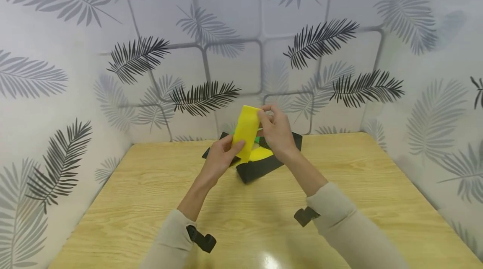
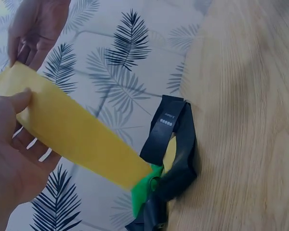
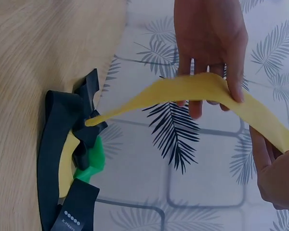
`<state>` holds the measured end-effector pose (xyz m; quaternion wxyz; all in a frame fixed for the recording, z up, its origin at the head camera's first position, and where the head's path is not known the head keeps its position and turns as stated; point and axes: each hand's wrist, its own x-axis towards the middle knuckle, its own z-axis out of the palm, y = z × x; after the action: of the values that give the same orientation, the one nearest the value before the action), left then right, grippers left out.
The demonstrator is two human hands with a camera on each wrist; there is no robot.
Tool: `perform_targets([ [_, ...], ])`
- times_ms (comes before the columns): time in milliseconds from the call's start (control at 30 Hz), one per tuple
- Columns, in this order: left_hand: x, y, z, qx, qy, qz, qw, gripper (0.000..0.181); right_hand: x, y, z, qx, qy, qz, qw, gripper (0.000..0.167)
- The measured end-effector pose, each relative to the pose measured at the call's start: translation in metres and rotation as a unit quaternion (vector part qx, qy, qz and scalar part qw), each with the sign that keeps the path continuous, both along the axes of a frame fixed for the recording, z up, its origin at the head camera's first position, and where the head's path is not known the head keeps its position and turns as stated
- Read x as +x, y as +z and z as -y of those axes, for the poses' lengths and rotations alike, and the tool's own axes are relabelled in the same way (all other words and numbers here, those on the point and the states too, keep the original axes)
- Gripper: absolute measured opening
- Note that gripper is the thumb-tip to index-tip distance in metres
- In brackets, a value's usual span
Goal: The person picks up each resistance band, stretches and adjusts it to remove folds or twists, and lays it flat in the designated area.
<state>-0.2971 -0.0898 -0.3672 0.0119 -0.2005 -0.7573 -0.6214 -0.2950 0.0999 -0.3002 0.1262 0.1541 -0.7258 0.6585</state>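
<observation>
Band (image 1: 247, 130), yellow, flat, curving, pinched by left hand (image 1: 219, 156) and right hand (image 1: 278, 133).

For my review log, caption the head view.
Left hand and right hand hold up a yellow band at a wooden table where a black band lies.

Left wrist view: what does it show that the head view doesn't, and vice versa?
Only the left wrist view: white dots on a black band. Only the head view: pale sleeves, dark wrist devices. Both: the yellow band pinched by the left hand and right hand, a green piece, and the wooden table.
</observation>
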Motion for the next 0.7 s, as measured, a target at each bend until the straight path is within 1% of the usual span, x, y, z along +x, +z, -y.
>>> perform_targets([
  [133, 0.009, 0.0, 0.008, -0.012, -0.022, 0.001, 0.9997, 0.038, 0.001, 0.006, -0.006, -0.032, -0.005, 0.016, 0.9994, 0.025],
  [200, 0.014, -0.001, 0.011, -0.008, -0.047, 0.01, 0.9988, 0.037, 0.001, 0.008, -0.008, -0.039, -0.007, 0.027, 0.9989, 0.025],
  [267, 0.019, -0.003, 0.012, 0.01, -0.08, 0.029, 0.9963, 0.036, 0.001, 0.009, -0.008, -0.042, -0.011, 0.034, 0.9985, 0.025],
  [367, 0.028, -0.008, 0.012, 0.042, -0.129, 0.073, 0.988, 0.039, -0.001, 0.011, -0.009, -0.044, -0.026, 0.041, 0.9979, 0.024],
  [433, 0.036, -0.012, 0.012, 0.058, -0.152, 0.092, 0.9823, 0.042, -0.002, 0.011, -0.009, -0.043, -0.039, 0.043, 0.9974, 0.024],
  [533, 0.047, -0.019, 0.013, 0.062, -0.174, 0.116, 0.9759, 0.044, -0.004, 0.011, -0.01, -0.046, -0.056, 0.047, 0.9963, 0.024],
  [600, 0.054, -0.023, 0.013, 0.058, -0.187, 0.131, 0.9718, 0.047, -0.004, 0.011, -0.011, -0.056, -0.064, 0.052, 0.9951, 0.024],
  [700, 0.064, -0.029, 0.014, 0.049, -0.193, 0.164, 0.9661, 0.05, -0.004, 0.008, -0.012, -0.071, -0.074, 0.057, 0.9931, 0.022],
])
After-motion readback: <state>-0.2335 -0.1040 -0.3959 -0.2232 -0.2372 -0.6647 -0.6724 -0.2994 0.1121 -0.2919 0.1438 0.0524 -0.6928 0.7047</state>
